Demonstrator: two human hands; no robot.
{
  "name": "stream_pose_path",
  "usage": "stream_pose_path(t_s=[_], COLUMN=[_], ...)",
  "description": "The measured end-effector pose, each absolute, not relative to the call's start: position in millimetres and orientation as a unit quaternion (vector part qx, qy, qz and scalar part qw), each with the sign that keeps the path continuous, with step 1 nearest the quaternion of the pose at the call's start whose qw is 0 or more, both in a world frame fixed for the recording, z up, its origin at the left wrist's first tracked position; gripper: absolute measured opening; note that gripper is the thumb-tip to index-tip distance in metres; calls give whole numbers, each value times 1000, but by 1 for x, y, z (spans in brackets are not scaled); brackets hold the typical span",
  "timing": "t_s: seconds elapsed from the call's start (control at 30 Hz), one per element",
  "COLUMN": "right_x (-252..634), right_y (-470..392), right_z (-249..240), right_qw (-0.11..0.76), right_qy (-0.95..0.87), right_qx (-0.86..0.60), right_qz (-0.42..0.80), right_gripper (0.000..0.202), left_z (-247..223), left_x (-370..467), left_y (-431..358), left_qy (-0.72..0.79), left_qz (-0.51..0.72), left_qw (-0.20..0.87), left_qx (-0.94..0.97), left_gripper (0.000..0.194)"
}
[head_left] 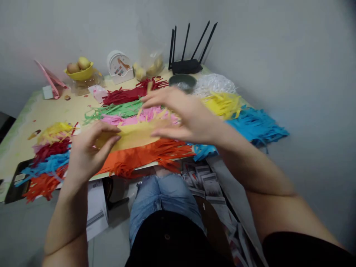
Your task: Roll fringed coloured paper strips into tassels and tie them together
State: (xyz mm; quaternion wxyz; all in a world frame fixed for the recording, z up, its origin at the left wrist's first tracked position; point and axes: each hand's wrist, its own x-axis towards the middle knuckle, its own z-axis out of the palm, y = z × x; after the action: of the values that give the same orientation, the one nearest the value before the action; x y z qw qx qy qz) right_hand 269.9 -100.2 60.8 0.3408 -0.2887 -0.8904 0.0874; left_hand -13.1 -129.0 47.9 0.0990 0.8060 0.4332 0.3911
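Note:
A pale yellow fringed paper (pixel 133 135) lies between my hands, over an orange fringed paper (pixel 139 155) near the table's front edge. My left hand (pixel 93 148) pinches the yellow paper's left end between thumb and fingers. Above its right end, my right hand (pixel 178 115) is blurred, with thumb and fingers spread apart; nothing clear shows between them. Behind the yellow paper are pink (pixel 150 114), green (pixel 119 110) and dark red (pixel 125 95) fringed papers.
Blue fringe (pixel 257 126) and yellow fringe (pixel 222 104) lie at the right, mixed fringes (pixel 52 159) at the left. Along the back stand a yellow bowl (pixel 80 75) of round items, a giraffe-print holder (pixel 121 68), a dark bowl (pixel 183 81) and a black router (pixel 186 66).

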Motion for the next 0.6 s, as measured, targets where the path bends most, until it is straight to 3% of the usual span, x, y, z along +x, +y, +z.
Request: stream_pose_path(t_s=[0.07,0.13,0.23,0.43,0.6], right_x=[249,238,238,247,258], right_y=[-95,-87,-81,-86,-87], right_z=[55,48,47,66,67], right_qw=[310,262,235,230,259], right_qy=[-909,-917,-906,-897,-879], right_qx=[-244,-251,-299,-309,-311], right_qz=[133,167,188,215,254], right_gripper=[34,23,9,18,25], left_z=[46,44,42,48,54], left_x=[-9,-8,-12,-8,-1], left_y=[-134,-137,-133,-111,-108], left_qy=[429,443,452,437,426], left_qz=[395,398,372,307,328], left_qw=[77,71,83,146,296], left_qx=[809,800,806,833,790], left_gripper=[24,31,24,23,28])
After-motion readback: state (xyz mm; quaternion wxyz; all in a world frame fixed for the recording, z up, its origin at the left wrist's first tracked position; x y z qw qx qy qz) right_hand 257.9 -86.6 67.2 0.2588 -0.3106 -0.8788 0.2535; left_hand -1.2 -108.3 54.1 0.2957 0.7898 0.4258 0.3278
